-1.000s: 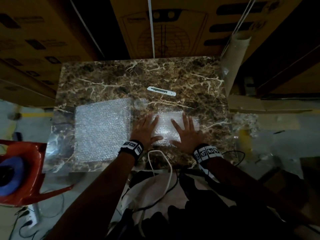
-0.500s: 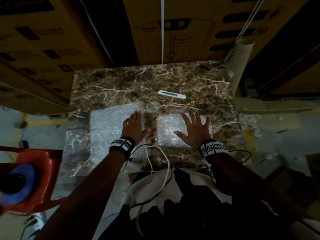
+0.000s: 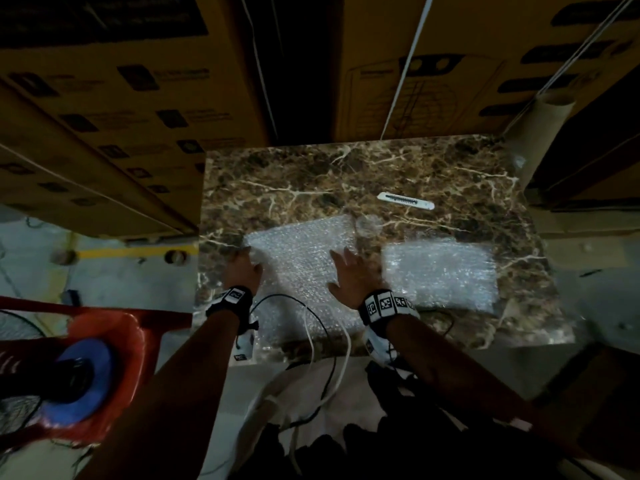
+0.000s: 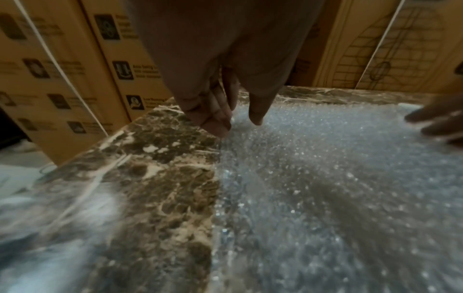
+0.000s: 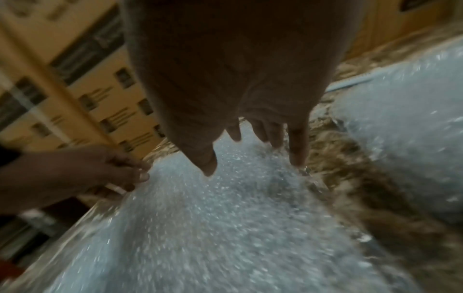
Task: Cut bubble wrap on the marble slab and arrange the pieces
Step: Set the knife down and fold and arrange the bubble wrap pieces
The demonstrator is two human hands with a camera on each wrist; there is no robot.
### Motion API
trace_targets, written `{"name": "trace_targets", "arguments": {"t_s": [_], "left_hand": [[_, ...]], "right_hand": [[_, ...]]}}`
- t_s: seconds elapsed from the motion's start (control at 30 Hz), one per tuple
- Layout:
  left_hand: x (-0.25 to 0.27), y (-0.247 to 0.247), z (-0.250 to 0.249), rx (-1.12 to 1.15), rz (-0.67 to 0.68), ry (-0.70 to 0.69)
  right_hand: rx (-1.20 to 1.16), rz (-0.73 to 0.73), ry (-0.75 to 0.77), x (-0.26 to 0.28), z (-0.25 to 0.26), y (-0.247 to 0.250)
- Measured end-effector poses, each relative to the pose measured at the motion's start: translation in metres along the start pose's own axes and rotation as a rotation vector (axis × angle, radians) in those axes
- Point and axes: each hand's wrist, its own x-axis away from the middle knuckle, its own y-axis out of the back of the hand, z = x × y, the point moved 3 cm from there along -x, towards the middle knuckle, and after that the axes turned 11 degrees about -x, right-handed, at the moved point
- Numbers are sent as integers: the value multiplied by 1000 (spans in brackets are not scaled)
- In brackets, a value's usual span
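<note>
Printed cardboard cartons point(image 3: 131, 109) stand stacked behind the counter. A cardboard tube point(image 3: 535, 133) leans at the far right corner. A red plastic chair point(image 3: 114, 327) carrying a blue disc point(image 3: 81, 379) stands left. White and black cables point(image 3: 329, 348) hang at the near edge.

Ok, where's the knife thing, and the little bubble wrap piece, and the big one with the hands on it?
cutter point(image 3: 406, 201): head view, middle of its white body.
small bubble wrap piece point(image 3: 441, 271): head view, centre of the sheet.
large bubble wrap sheet point(image 3: 298, 268): head view, bare part between the hands.
</note>
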Motion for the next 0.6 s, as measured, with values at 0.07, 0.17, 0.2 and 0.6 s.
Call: {"name": "trace_targets", "arguments": {"t_s": [0.07,0.17,0.2,0.6], "left_hand": [[-2,2,-1,10,-27,-9],[-6,5,-6,88,-42,-3],[-7,5,-7,145,-33,14],[-25,11,6,445,-6,144]], "right_hand": [[-56,55,-100,-13,3,-8],[-24,73,-142,-24,6,-17],[-10,67,-151,-25,8,-18],[96,32,-173,-13,15,-19]]}}
